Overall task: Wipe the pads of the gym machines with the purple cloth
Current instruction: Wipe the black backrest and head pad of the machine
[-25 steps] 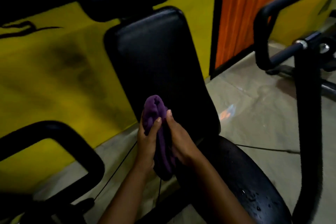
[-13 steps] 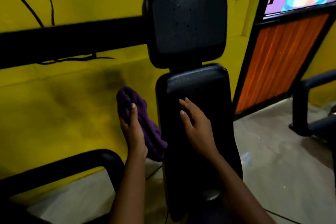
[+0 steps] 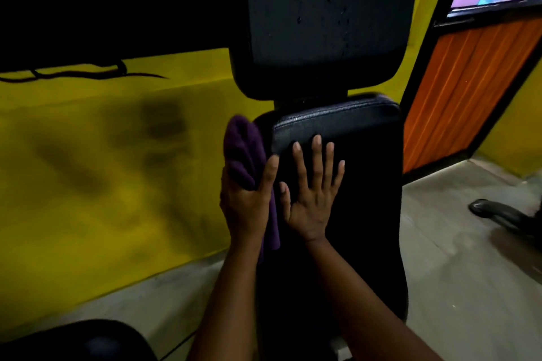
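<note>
Now, left hand (image 3: pixel 245 209) clutching purple cloth (image 3: pixel 242 149), right hand (image 3: pixel 311 204) splayed flat on pad (image 3: pixel 369 190).

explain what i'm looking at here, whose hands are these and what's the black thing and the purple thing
This is one picture from a camera worn on a person's head, looking forward and down, so both arms are the wearer's own. The black upright shape is a gym machine's padded backrest, with a headrest pad above it, speckled with droplets. The left hand grips a bunched purple cloth at the backrest's left edge. The right hand lies flat, fingers spread, on the backrest. Behind is a yellow wall.
</note>
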